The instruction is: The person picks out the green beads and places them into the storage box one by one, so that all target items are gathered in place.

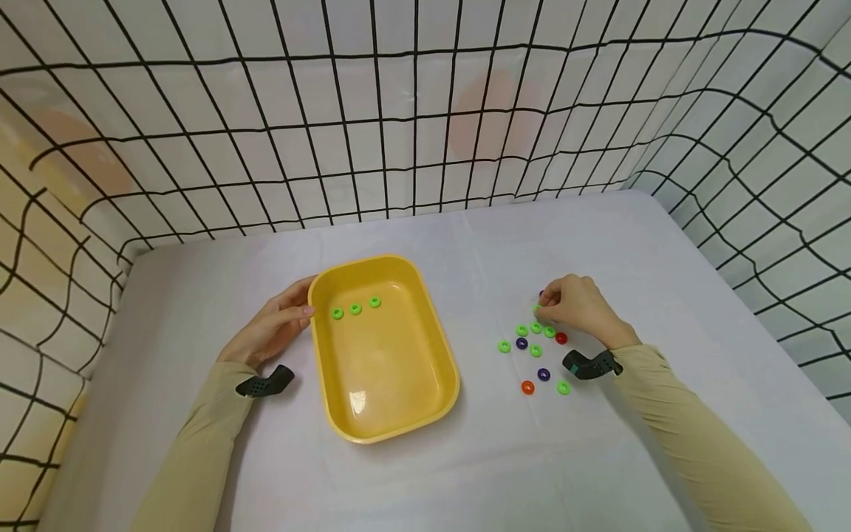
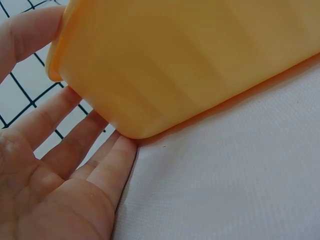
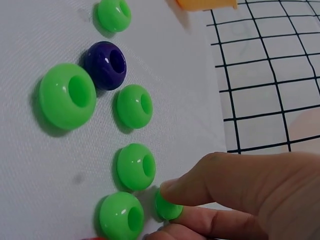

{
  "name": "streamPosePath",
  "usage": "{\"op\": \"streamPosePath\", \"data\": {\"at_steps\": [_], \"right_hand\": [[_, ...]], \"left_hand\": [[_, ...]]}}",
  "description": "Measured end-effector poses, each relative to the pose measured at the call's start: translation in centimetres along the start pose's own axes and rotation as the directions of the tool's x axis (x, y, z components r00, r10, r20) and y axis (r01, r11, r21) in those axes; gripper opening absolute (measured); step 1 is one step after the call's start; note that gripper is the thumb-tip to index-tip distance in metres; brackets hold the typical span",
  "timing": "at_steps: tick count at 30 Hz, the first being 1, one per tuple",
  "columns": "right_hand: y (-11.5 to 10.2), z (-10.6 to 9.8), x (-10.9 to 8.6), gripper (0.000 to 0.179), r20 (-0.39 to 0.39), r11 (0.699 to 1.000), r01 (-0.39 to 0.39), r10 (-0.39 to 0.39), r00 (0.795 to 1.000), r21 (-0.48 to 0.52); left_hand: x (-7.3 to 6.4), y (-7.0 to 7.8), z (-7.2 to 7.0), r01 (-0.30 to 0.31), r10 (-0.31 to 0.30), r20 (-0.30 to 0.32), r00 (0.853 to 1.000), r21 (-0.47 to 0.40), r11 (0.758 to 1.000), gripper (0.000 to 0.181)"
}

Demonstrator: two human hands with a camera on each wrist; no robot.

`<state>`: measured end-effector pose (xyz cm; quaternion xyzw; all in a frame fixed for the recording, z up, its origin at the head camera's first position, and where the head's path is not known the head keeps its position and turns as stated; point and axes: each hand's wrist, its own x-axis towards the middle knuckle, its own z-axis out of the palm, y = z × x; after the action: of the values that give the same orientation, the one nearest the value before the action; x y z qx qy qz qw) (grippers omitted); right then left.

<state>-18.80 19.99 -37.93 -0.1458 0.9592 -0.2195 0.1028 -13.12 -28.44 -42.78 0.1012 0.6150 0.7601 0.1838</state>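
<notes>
My right hand (image 1: 580, 307) pinches a green bead (image 3: 167, 206) between thumb and finger, low over the white cloth. Just in front of it lie more green beads (image 3: 135, 106), a purple bead (image 3: 105, 66) and a red bead (image 1: 561, 338). On the left, my left hand (image 1: 275, 325) holds the yellow tray (image 1: 384, 436) at its far left corner. Its thumb (image 2: 42, 31) is at the rim, and the other fingers touch the outer wall from below. Inside the tray, three green beads (image 1: 355, 309) sit in a row near the far end.
Nearer the front of the bead group lie an orange bead (image 1: 528, 387), a purple bead (image 1: 544, 374) and a green bead (image 1: 564, 388). Black wire mesh (image 1: 415, 118) fences the back and both sides of the table (image 1: 465, 473).
</notes>
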Motion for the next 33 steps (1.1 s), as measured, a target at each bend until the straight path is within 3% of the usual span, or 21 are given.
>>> {"op": "streamPosePath", "data": {"at_steps": [8,16,26,33], "right_hand": [[-0.2,-0.8,0.4,0.018,0.017,1.000,-0.009,0.009,1.000,-0.003],[-2.1,-2.2,1.4,0.015,-0.022,0.999,0.043,-0.044,0.999,-0.027],[-9.9,-3.2,3.9,0.011,-0.003,0.986,0.164,-0.164,0.986,-0.036],[-17.0,-2.6,5.4,0.013,0.050,0.953,0.284,-0.280,0.959,-0.103]], "left_hand": [[0.4,0.3,0.2,0.018,-0.018,-0.013,1.000,-0.025,1.000,0.051],[0.6,0.4,0.3,0.035,-0.035,-0.020,0.999,-0.032,0.999,0.053],[0.2,0.2,0.1,0.030,-0.031,-0.028,0.999,-0.041,0.999,0.053],[0.2,0.3,0.1,0.039,-0.039,-0.031,0.999,-0.023,0.999,0.053]]}}
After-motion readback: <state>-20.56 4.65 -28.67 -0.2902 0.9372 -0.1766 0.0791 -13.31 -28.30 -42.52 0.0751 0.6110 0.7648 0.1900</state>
